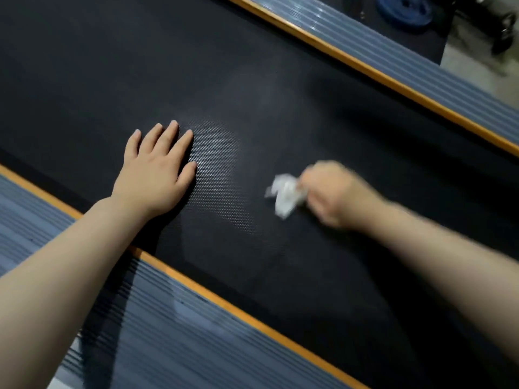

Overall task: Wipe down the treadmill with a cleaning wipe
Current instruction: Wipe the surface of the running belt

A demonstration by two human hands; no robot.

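Observation:
The treadmill's black textured belt (224, 80) runs diagonally across the view. My left hand (157, 169) lies flat on the belt with its fingers straight and spread. To its right, my right hand (334, 192) is blurred and grips a crumpled white cleaning wipe (285, 196) against the belt. The wipe sticks out from the left side of that hand.
Grey ribbed side rails with orange edging border the belt, one at the lower left (140, 332) and one at the upper right (421, 71). A blue weight plate (404, 9) lies on the floor beyond the far rail.

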